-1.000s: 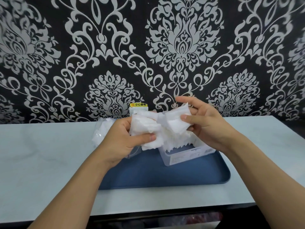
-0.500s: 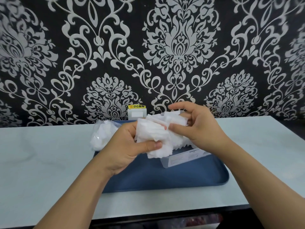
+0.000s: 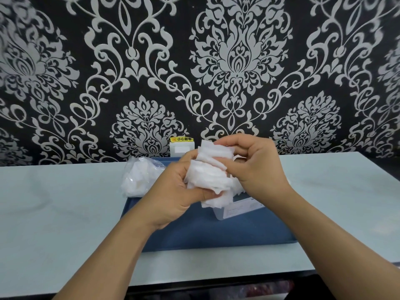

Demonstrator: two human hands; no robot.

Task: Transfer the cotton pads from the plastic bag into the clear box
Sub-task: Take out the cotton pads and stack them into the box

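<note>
A bunch of white cotton pads (image 3: 211, 176) is held between both hands above the blue tray (image 3: 216, 234). My left hand (image 3: 173, 191) grips the lower part of the bunch, thumb pressed on the front pad. My right hand (image 3: 255, 167) closes over the top and right side of it. Below the pads, the clear box (image 3: 238, 207) with a paper label stands on the tray, mostly hidden by my hands; more pads show at its rim. The clear plastic bag (image 3: 138, 178), still holding white pads, lies at the tray's back left corner.
The tray rests on a pale table (image 3: 60, 213) against a black and silver patterned wall. A white wall socket with a yellow warning sticker (image 3: 181, 145) sits just behind the tray. The table's front edge runs close below the tray.
My two hands have drawn together, squeezing the spread pads into a tighter bunch. The right hand has moved left and curled over the top of it.
</note>
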